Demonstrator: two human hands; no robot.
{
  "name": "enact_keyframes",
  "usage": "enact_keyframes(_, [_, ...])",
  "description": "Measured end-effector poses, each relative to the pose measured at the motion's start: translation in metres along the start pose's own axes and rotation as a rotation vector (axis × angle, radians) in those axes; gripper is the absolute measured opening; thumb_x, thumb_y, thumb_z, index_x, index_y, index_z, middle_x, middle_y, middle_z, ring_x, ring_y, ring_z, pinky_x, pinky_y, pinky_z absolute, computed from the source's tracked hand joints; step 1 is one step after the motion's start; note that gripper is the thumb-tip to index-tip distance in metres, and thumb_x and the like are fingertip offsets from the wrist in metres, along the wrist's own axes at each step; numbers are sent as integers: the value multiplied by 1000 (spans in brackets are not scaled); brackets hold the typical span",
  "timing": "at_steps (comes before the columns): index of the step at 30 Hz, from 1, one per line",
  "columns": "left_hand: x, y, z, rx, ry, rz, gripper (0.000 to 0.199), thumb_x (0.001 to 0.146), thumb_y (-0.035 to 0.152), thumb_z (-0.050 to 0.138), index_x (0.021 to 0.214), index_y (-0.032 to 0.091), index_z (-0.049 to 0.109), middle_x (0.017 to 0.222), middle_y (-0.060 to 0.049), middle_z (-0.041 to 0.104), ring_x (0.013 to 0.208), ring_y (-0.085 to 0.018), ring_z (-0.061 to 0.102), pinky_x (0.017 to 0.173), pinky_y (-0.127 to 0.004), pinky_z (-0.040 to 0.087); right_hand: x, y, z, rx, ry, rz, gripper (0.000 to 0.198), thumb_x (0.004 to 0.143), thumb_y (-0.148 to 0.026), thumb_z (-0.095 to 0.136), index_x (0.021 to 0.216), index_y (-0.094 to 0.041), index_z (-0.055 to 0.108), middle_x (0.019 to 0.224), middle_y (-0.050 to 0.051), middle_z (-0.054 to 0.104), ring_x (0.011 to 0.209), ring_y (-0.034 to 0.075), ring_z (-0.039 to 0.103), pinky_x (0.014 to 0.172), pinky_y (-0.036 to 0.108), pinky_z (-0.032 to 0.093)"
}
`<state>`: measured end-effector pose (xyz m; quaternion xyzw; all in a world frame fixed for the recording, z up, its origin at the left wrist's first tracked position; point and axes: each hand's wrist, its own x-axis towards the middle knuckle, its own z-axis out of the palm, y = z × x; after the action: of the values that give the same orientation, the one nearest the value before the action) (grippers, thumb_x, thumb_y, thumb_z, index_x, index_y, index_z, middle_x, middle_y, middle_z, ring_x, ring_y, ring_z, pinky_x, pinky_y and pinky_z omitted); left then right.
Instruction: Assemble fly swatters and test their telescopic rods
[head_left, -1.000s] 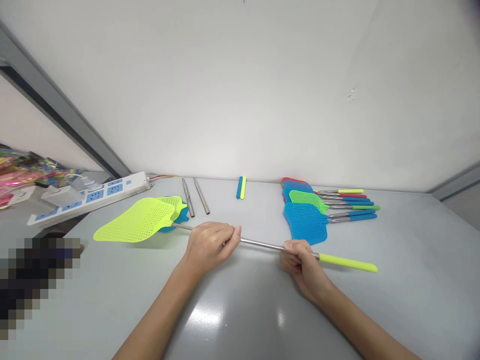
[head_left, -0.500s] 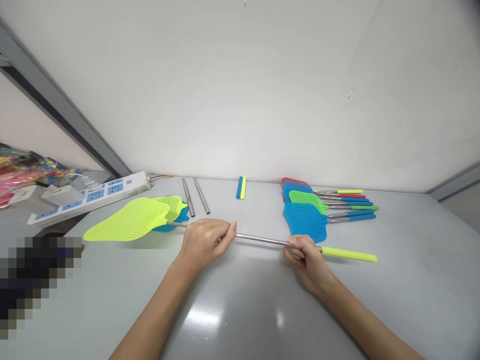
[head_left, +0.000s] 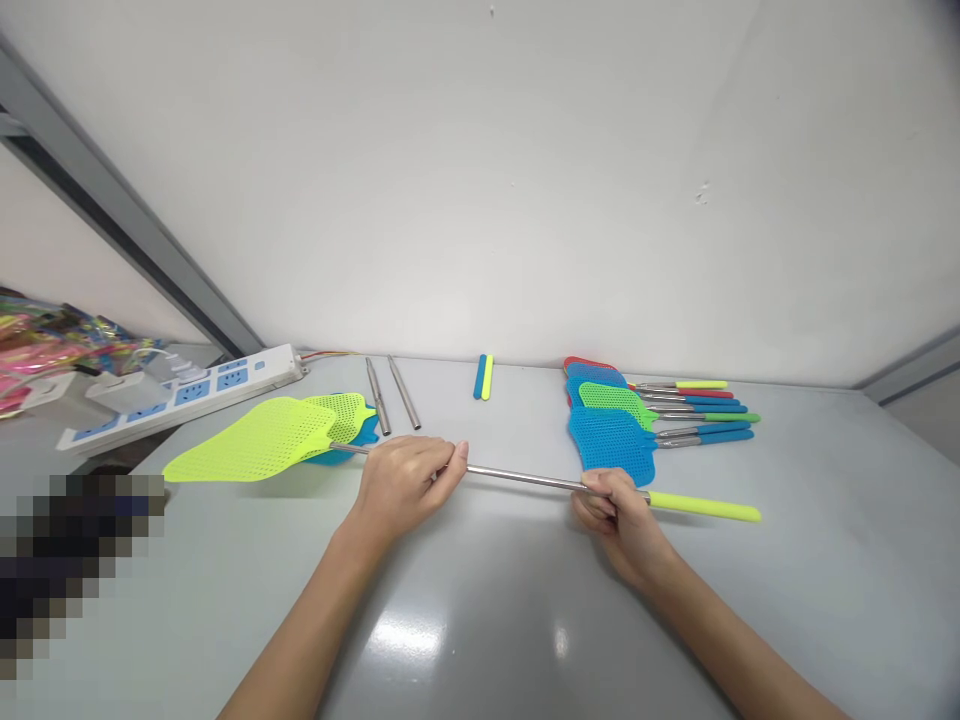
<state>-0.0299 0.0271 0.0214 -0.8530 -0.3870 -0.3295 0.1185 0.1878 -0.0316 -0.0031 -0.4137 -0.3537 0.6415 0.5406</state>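
A yellow fly swatter (head_left: 251,440) with a thin metal rod stretches across in front of me, its mesh head to the left and its yellow grip to the right. My left hand (head_left: 409,485) is closed around the rod on the head side. Farther right, my right hand (head_left: 619,520) pinches the rod just before the grip. Behind the swatter's head lie another yellow mesh head (head_left: 345,412) and a blue one (head_left: 364,438). Two bare metal rods (head_left: 379,395) rest beyond my left hand. A blue grip (head_left: 479,377) and a yellow grip (head_left: 487,378) lie side by side near the wall.
Behind my right hand is a pile of fly swatters (head_left: 611,445) with blue, green and red heads. A white power strip (head_left: 247,375) with plugs stands at the left, near shiny colourful packages (head_left: 60,345). A white wall (head_left: 510,180) bounds the grey table (head_left: 517,620).
My hands have moved slightly apart along the rod, left hand a little leftward and right hand a little rightward. The swatter's head and grip ends sit slightly farther apart.
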Motion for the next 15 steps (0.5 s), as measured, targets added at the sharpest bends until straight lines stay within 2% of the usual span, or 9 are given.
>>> enact_keyframes(15, [1,-4,-5,10,-6,-47,37,75,20,46,43,16,28,41,5,23,39,-7,24,43,-23,18,1,-7,-6,-78,-41,-56,38,70,-22,44,40,-19,21,39,-7,15,39,6,12,44,27,9])
